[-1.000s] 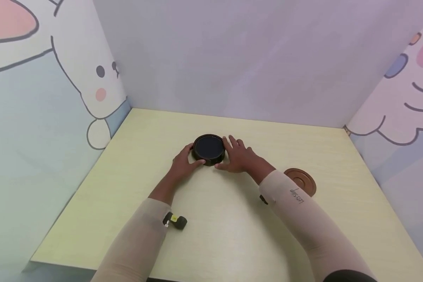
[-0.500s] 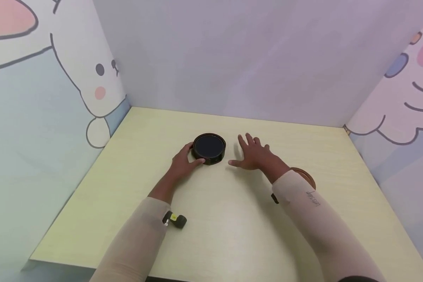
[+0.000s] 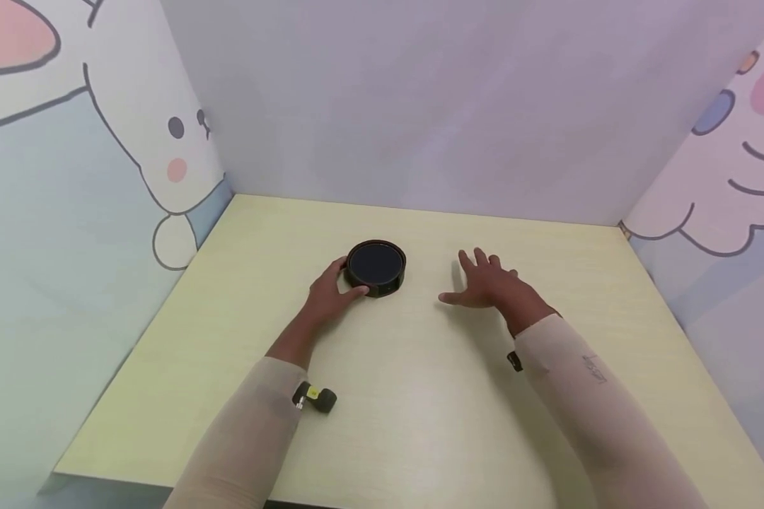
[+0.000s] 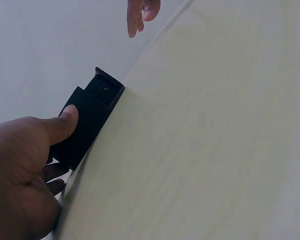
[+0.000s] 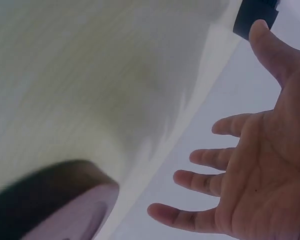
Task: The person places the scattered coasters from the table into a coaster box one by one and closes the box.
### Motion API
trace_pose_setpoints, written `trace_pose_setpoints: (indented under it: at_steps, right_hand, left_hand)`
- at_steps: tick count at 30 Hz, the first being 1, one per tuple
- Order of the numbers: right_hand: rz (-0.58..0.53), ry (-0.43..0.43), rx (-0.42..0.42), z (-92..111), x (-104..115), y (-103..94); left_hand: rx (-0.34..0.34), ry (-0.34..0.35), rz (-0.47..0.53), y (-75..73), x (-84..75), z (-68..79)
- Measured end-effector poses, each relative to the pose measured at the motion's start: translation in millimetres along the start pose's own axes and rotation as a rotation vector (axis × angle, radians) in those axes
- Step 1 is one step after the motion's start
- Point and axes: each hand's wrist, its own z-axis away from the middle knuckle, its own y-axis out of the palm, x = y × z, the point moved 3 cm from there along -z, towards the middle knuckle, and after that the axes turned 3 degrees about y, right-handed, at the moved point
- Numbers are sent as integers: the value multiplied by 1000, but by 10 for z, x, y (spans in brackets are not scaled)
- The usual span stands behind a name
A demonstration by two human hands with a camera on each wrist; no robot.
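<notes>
A round black coaster holder (image 3: 375,263) lies on the pale table, left of the middle in the head view. Thin layers show in the slot of the holder (image 4: 104,90) in the left wrist view. My left hand (image 3: 327,293) grips its left side, thumb at the front and fingers round the back. My right hand (image 3: 487,283) hovers to the right with fingers spread, holding nothing. A brown disc (image 5: 85,210), blurred, appears at the lower left of the right wrist view; in the head view my right arm hides it.
The table (image 3: 382,410) meets a plain lilac wall (image 3: 420,106) at the back. Side walls with cartoon drawings flank it on both sides. A small black wrist camera (image 3: 318,398) sticks out from the left sleeve.
My right hand has let go of the coaster holder's right side and moved off to the right. Its forearm has come over the brown disc. The left hand keeps its hold.
</notes>
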Motion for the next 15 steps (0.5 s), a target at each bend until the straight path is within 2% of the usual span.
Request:
trace_pose_setpoints:
  at_steps: [7,15]
  right_hand:
    - [-39,68,126,79,-250,22]
    - [-91,36,110,339,-510,94]
  left_hand:
    - [-8,5,6,-19,20,15]
    - [-1,16,-12,2,21,-6]
